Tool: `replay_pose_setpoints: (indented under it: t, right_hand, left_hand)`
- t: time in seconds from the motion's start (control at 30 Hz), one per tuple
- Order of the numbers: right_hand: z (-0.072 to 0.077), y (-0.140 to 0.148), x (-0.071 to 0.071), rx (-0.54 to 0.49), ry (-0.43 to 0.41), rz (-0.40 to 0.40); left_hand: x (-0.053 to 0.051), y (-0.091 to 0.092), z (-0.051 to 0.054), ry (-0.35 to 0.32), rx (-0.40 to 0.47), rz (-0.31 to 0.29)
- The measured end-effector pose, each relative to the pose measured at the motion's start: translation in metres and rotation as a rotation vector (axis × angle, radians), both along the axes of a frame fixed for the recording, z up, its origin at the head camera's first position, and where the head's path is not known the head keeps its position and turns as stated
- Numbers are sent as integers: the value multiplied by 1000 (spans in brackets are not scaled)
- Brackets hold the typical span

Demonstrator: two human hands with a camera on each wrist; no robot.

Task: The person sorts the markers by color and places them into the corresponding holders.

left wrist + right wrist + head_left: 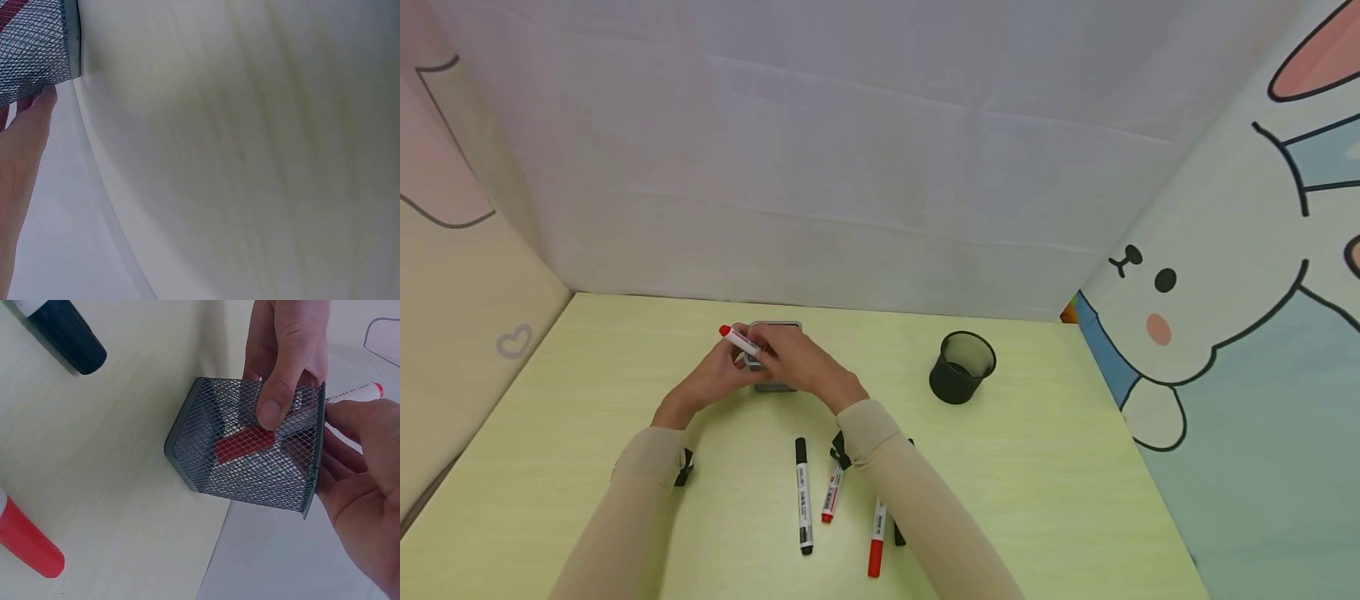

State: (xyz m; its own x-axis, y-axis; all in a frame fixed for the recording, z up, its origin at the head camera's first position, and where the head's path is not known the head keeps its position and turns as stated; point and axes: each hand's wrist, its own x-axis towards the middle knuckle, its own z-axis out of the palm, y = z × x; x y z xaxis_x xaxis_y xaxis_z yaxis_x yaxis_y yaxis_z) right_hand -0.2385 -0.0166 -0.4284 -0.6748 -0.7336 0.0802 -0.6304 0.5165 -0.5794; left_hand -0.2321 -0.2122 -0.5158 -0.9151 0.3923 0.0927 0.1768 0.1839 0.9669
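The right wrist view, unlike the head's, shows the white marker's [356,394] red cap [245,444] inside the grey mesh holder [262,478]; left hand [717,378] grips holder, right hand [796,358] pinches marker.

Both sleeved forearms [921,500] converge toward the far edge of the table [1060,467], nearer its left corner. The left hand [718,377] grips, thumb [282,387] nearly straight; the right hand [793,357], back uppermost, pinches beside it.

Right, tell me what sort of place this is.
Probably a screened-off tabletop workspace, perhaps indoors: a pale table, a creased white sheet behind it, and a cartoon sheet along the right side.
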Motion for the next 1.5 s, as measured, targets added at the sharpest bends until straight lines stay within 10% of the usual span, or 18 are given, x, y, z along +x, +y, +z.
replay_pose_setpoints:
  t: [1.5]
  right_hand:
    - [14, 41, 9, 60, 125, -7]
  left_hand:
    - [2, 3, 6, -52, -19, 42]
